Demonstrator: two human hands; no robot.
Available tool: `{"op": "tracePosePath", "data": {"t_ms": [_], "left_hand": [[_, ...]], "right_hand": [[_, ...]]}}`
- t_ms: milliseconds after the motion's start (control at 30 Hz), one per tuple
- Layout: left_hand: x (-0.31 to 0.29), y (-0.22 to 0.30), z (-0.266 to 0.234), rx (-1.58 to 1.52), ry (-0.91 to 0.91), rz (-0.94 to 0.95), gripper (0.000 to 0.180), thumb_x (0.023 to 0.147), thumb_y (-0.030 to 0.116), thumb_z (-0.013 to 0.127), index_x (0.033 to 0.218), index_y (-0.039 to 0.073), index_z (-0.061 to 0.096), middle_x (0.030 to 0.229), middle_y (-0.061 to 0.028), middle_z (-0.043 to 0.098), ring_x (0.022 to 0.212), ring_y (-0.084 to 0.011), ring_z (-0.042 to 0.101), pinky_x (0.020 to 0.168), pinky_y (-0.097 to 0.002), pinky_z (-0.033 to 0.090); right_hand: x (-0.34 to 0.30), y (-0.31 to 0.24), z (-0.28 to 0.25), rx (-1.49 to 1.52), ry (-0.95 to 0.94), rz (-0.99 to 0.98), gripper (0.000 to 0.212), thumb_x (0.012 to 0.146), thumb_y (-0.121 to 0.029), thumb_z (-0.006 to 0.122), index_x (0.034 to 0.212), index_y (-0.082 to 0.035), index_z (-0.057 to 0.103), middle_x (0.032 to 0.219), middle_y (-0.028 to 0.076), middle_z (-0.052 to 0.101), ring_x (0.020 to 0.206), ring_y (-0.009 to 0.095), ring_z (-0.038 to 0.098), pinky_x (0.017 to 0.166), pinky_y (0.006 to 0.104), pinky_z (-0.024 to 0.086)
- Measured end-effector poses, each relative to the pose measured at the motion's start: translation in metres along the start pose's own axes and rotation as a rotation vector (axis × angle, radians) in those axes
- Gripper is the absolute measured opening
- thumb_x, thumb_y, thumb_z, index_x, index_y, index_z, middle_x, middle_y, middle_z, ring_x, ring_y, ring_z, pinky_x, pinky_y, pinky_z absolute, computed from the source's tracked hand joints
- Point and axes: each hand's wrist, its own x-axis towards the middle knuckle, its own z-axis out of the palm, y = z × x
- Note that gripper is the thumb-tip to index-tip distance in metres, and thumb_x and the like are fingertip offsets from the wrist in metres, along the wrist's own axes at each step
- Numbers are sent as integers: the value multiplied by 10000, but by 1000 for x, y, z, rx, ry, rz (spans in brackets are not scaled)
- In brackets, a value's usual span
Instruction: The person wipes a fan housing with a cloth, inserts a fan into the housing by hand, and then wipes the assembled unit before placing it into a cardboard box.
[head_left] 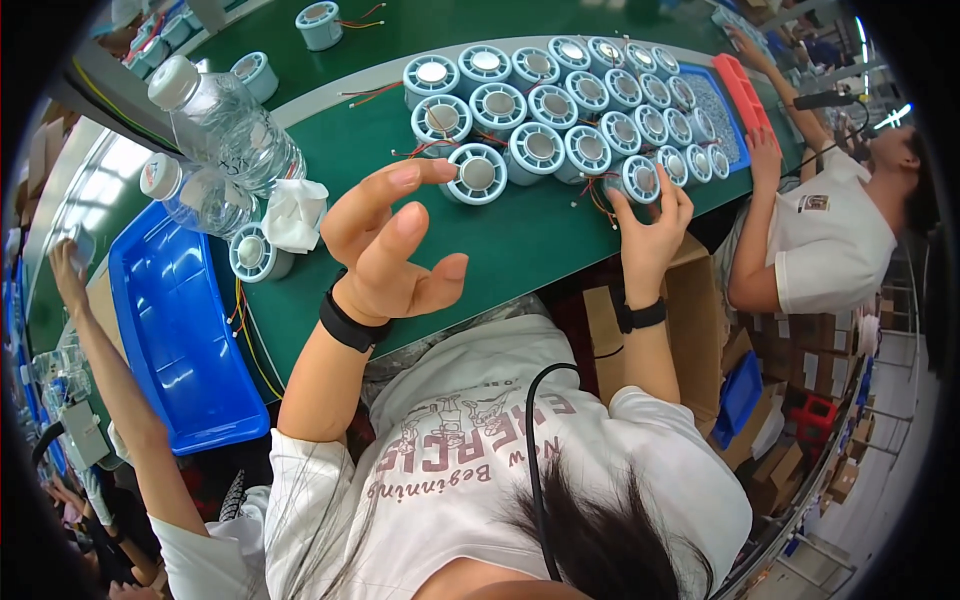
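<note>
Green workbench [540,238], rows of round pale-blue units [537,147], blue tray [729,108], red tray [738,90] beside it

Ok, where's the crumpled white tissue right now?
In the head view, the tissue is left of the left hand, beside the clear plastic bottles and next to a round pale-blue part.

Clearance exists along the worktop [530,236] between the left hand [385,262] and right hand [652,232]; cylindrical units [537,146] obstruct the far side, bottles [238,135] the left

two bottles [235,130], one tissue [294,215], one big blue tray [190,345] left of the left hand [385,265]; roughly 25 round units [536,147] (overlapping, so ballpark) from there to the right hand [650,235]
</note>
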Motion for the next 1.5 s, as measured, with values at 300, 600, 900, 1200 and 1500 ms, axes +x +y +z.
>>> {"op": "tracePosePath", "data": {"t_ms": [300, 600, 900, 1200, 1500], "left_hand": [[2, -7, -8, 58, 85, -96, 485, 880, 143, 611, 1318, 10, 449, 1261, -188, 390, 930, -302, 628, 804, -381, 542], [1, -1, -12, 121, 51, -111, 441, 921, 164, 554, 1320, 27, 427, 1281, -182, 371, 937, -316, 613, 798, -410, 532], [2, 5, -10, 34, 151, -202, 511, 736, -56, 611, 1238, 27, 556, 1131, -155, 504, 968, -296, 567, 826, -384, 504], [2, 1, -13, 83, 37, -118, 445, 761, -73, 596, 1195, 17, 561, 1183, -164, 451, 946, -281, 580, 806, -394, 526], [4, 0, -5, 136, 230, -477, 670, 751, -56, 674, 1372, 22, 435, 1184, -155, 494, 1022, -267, 570, 858, -352, 517]], "right_hand": [[16, -41, -16, -356, 205, -332, 572, 779, -220, 779, 1283, -63, 560, 1313, 161, 461, 1141, 332, 514, 974, 404, 400], [140, -210, 49, -40, -491, -1046, 244, 891, -118, 592, 1107, -20, 651, 1023, 160, 681, 950, 344, 639, 835, 385, 504], [199, -210, 251, -556, -752, -1156, 375, 833, -111, 639, 1184, -20, 545, 1216, 196, 583, 1011, 387, 601, 857, 452, 515], [218, -213, 287, -291, -448, -1178, 625, 699, -65, 732, 1261, -9, 462, 1175, 202, 549, 1037, 380, 585, 879, 415, 506], [159, -237, 117, 113, -468, -1131, 567, 684, -89, 761, 1195, 1, 534, 1111, 141, 595, 942, 247, 649, 804, 327, 537]]}}
